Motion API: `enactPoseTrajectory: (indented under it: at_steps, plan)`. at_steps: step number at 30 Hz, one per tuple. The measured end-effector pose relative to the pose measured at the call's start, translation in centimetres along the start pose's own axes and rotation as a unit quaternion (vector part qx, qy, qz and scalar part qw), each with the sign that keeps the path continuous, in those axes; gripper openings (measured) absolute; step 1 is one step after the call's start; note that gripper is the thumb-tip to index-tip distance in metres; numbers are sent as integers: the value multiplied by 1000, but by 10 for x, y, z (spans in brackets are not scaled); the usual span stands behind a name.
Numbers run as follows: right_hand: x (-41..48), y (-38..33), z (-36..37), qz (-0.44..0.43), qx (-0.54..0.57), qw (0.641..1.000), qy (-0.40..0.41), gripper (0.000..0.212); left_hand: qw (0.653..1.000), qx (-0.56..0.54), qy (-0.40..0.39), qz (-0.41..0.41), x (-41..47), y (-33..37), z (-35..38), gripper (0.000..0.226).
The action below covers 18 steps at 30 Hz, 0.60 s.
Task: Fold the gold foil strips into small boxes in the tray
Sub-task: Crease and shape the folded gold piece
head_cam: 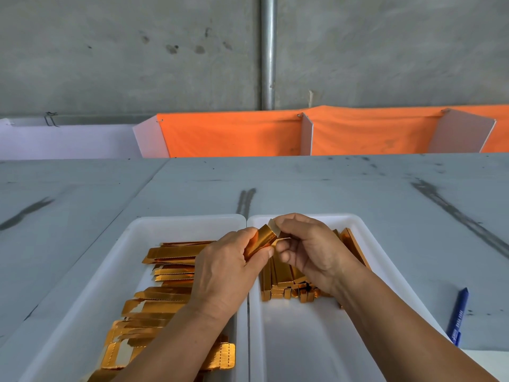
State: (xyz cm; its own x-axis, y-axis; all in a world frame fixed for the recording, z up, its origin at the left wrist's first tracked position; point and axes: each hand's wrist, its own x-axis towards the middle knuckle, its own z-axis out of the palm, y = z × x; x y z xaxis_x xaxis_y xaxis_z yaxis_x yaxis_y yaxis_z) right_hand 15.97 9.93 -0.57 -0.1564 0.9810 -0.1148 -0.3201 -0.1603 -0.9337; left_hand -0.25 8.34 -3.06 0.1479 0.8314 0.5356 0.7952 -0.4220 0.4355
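Two white trays sit side by side, rims touching, on the grey desk (330,188). The left tray (91,271) holds a loose heap of flat gold foil strips (170,255), lying mostly crosswise and overlapping from its middle down to the near edge. Above the seam between the trays, the left hand (225,268) has its fingers curled round the lower part of one partly folded strip (263,239), with the thumb along its side. That strip is raised off both trays and tilts up toward the right, shaped like a narrow sleeve. The right hand (308,249) pinches the strip's upper end, fingertips bent over a pale end flap. Under and behind the right hand, the right tray (303,346) carries a cluster of folded boxes (283,289), long and slim, packed side by side in its far half; its near half shows bare white plastic. Further right, a blue pen (458,315) lies on the desk just beside the right tray. Behind the desk, an orange cloth (234,136) hangs between white panels, below a grey concrete wall with a metal pipe (268,51).
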Motion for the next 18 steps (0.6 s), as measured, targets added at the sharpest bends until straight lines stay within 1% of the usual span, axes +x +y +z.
enactPoseTrajectory:
  at_steps: [3, 8, 18]
  plan:
    - [0, 1, 1, -11, -21, 1000, -3, 10, 1000, 0, 7, 6, 0, 1, -1, 26]
    - [0, 2, 1, -28, -40, 999, 8, 3, 1000, 12, 2, 7, -1, 0, 1, 27]
    - [1, 3, -1, -21, -44, 999, 13, 3, 1000, 7, -2, 8, -1, 2, 1, 26]
